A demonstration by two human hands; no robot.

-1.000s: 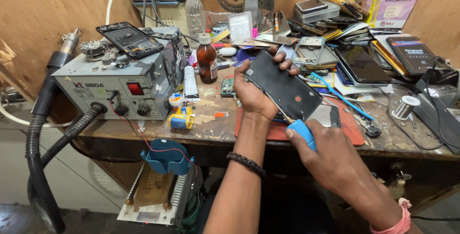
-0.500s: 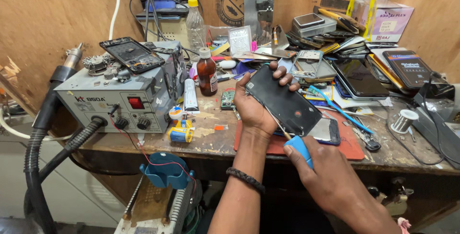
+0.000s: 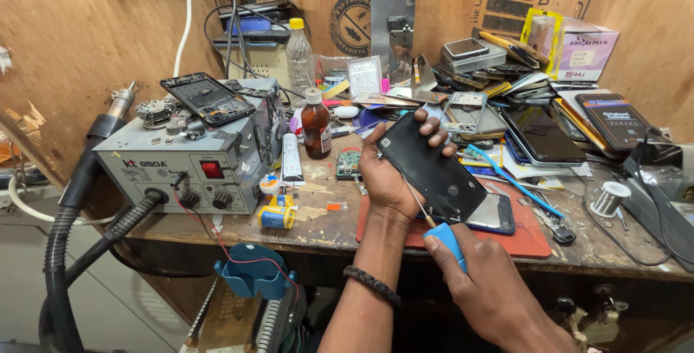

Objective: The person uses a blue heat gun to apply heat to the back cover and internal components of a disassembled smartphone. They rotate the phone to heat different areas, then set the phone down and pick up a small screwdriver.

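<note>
hands [image 3: 390,179] hold phone [image 3: 431,172], screwdriver [image 3: 442,237].

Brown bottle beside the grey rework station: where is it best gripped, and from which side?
Probably the brown bottle is best gripped around its round body, just below the white cap, coming from above and the front edge of the bench. It stands upright; the station crowds its left, a white tube lies at its foot, and the left hand with the phone is to its right.

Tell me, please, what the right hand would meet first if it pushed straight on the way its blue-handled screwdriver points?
Probably the black phone held in the left hand; the screwdriver in the right hand already seems to touch it.
</note>
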